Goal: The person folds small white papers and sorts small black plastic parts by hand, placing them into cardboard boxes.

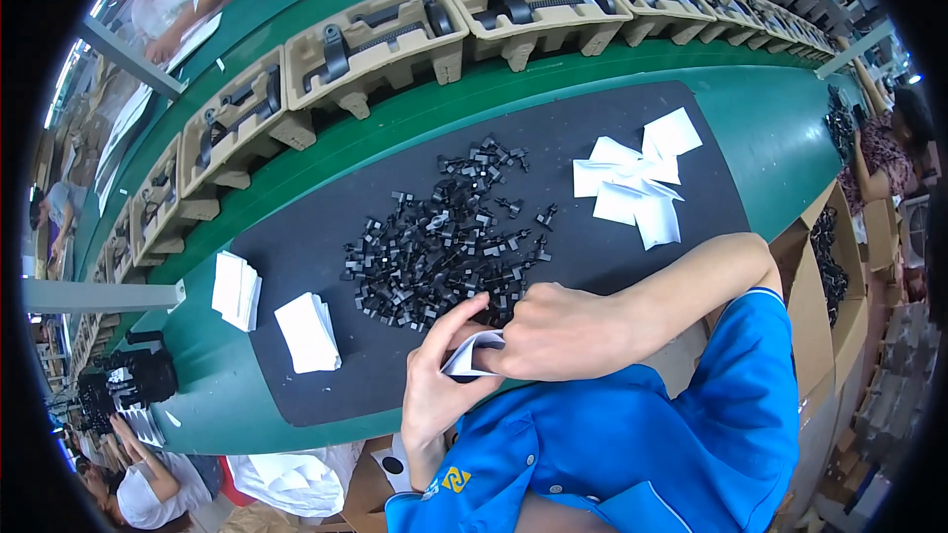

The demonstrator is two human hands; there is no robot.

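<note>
In front of my chest, my left hand (433, 387) grips a small white paper pouch (460, 363) with its fingers curled round the side. The pouch's mouth gapes. My right hand (555, 334) is closed at the mouth, its fingertips at or inside the paper; whether they pinch a part there is hidden. Just beyond both hands lies a heap of small black plastic clamp-like parts (425, 252) on a dark mat (326, 207). Right of the heap, several flat white pouches (622, 178) overlap loosely.
Two stacks of white paper, one near (308, 334) and one farther left (235, 290), lie at the mat's left side. Moulded cardboard trays (380, 44) holding black parts line the green conveyor behind. A cardboard box (812, 306) stands at right. Other people work around.
</note>
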